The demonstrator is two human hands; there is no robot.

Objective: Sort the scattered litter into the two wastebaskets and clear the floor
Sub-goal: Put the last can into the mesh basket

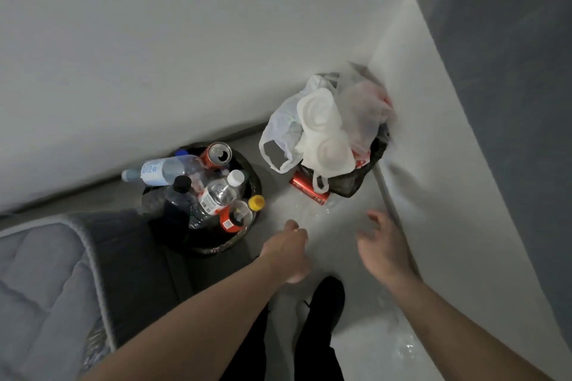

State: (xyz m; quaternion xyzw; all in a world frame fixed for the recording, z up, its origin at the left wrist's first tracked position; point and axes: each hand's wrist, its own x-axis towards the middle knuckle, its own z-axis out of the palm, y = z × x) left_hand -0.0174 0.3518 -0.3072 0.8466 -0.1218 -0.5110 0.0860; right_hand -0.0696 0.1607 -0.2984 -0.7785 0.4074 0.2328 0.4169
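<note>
Step in hand: judged to be the pickup of the red can, apparently the last litter on the floor.
Red can: lying on its side on the floor, against the foot of the right wastebasket, partly under a white bag handle.
Left wastebasket: heaped above the rim with bottles and an upright can; little room is left inside.
Right wastebasket: overflowing with plastic bags and a white moulded tray.
Left hand: held above the floor, nothing gripped; fingers seen loosely curled.
Right hand: held near the can, fingers spread wide, nothing held.
Advice: the can is best taken round its middle by the right hand, the bag handle being slid off first so the pile is not dragged down.
Placement: it should be set low among the bottles, since the clear bottle overhangs the rim.
Room: a narrow strip of floor between the baskets; the wall stands close on the right, a grey mattress on the left.
</note>
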